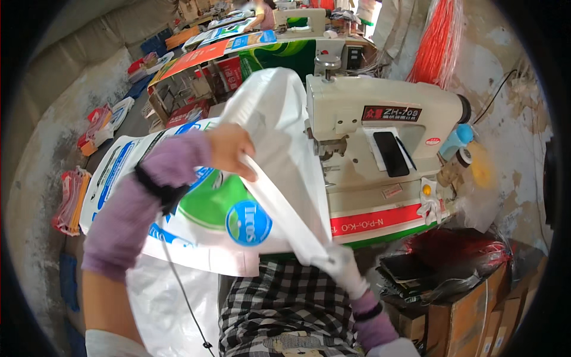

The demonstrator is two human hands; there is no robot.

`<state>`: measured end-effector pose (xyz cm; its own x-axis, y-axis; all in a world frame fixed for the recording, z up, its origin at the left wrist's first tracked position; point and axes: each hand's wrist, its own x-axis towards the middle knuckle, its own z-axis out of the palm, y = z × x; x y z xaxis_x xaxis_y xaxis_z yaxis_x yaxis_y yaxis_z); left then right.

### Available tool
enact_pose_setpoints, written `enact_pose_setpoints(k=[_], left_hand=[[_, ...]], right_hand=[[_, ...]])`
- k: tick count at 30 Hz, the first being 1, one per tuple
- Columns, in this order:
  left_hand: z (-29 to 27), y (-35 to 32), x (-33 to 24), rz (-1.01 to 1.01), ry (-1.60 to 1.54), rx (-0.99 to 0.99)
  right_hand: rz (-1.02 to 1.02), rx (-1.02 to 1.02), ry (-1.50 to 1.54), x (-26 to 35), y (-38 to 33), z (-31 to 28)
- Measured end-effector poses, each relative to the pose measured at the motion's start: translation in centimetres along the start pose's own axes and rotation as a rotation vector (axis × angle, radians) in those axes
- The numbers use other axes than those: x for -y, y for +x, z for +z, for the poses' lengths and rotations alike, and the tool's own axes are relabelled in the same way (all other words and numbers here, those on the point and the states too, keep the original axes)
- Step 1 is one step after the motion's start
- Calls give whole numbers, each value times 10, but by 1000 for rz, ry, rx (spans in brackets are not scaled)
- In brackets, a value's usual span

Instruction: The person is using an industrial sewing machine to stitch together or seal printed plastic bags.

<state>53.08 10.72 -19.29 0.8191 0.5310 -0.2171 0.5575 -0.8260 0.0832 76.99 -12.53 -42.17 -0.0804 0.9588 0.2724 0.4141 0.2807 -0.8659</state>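
Note:
A large white plastic sack (285, 137) rises in front of me, close to the left side of the sewing machine (351, 107). My bare left hand (231, 149) pinches one end of its folded white edge (282, 208). Lower down, at my lap, my right hand (346, 271) in a whitish glove grips the other end, so the strip stretches slantwise between both hands. Beneath lie printed sacks (116, 178) with blue and green patterns, partly covered by my left arm. A round blue print (248, 222) shows just below the strip.
On the machine rest a black phone (391, 153) and a pen (406, 152). A blue bottle (457, 141) stands at its right end. Red threads (437, 44) hang behind it. Cardboard boxes (458, 321) fill the lower right. Another person (264, 15) sits at a farther table.

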Motion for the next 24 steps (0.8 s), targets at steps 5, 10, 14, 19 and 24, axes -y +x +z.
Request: enact_pose_setpoints(k=[5,10,14,19,24], left_hand=[[11,-78,-111,428,279,99],[73,-36,-182,416,135,530],[165,22,-108,527,-32,-270],[92,39,-39,22,224,73],[77,-39,7,-397,337,280]], right_hand=[[-309,28,-181,-23,39,-4],[17,88,-34,26,-71,29],[169,128,222,64,-118,26],[127,5,21,28,-33,20],[-107,15,-175,2,35,23]])
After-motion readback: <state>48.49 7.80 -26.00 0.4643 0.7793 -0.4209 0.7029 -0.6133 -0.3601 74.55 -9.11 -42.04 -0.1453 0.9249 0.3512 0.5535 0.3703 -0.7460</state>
